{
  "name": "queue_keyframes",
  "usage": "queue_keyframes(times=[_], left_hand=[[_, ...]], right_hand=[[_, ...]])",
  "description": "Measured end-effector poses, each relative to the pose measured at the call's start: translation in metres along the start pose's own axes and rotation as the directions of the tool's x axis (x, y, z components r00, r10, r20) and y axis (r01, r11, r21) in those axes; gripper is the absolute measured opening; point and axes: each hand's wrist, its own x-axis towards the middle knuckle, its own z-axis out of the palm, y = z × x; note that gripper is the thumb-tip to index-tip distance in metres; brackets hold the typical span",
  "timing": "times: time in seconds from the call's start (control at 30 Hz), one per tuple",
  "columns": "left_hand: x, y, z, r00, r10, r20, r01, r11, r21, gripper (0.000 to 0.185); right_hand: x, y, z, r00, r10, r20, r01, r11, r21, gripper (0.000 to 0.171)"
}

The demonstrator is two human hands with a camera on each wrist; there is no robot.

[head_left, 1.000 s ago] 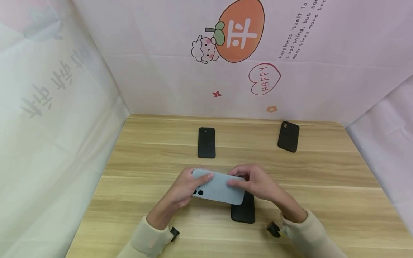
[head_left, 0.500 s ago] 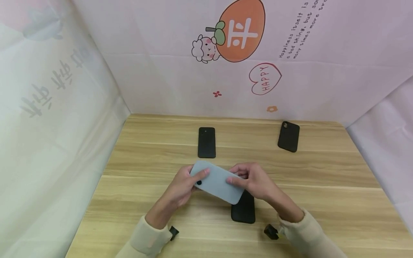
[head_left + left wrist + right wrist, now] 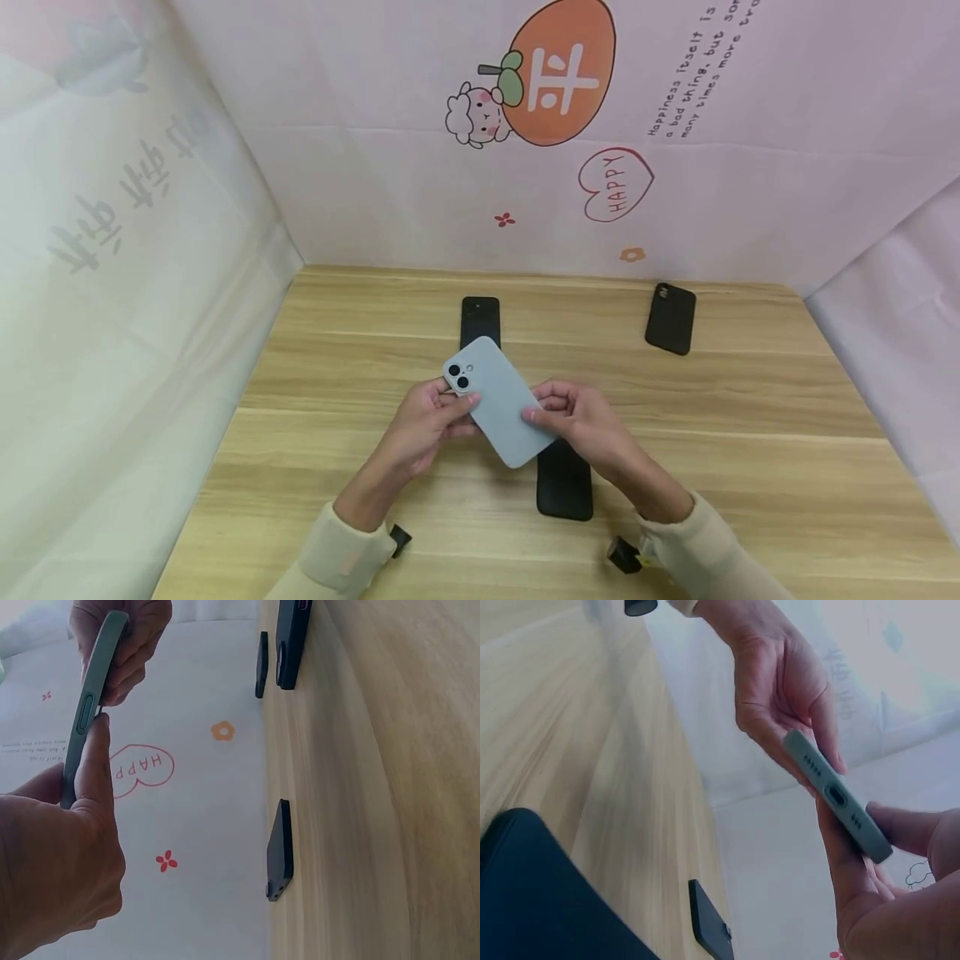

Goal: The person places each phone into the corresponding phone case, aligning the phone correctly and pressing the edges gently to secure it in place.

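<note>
Matt blue case [image 3: 498,402] (rubbery-looking), wood-grain table [image 3: 750,433]

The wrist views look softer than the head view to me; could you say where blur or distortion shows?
Head view: evenly lit and sharp; wide-angle bending at the wall edges. Left wrist view: crisp light blue phone. Right wrist view: the wooden table smears and the nearest black phone case is out of focus.

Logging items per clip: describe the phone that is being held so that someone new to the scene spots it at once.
On the wooden table before the pink backdrop, look near the front middle, where the left hand and right hand meet. Between them, lifted off the table, is the pale blue phone, back up, twin camera lenses at its far left corner. The three other phones are black and lie flat.
</note>
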Motion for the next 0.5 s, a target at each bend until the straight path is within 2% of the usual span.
queue_keyframes(times=[0.23,0.5], left_hand=[[-0.001,0.005,-0.010,0.998,-0.010,0.056,0.005,0.995,0.095,0.035],[0.001,0.007,-0.022,0.988,-0.100,0.119,0.069,0.969,0.236,0.034]], right_hand=[[0.005,0.002,0.000,0.996,-0.041,0.084,0.048,0.995,-0.089,0.025],[0.010,0.010,0.003,0.990,-0.051,0.128,0.070,0.987,-0.144,0.019]])
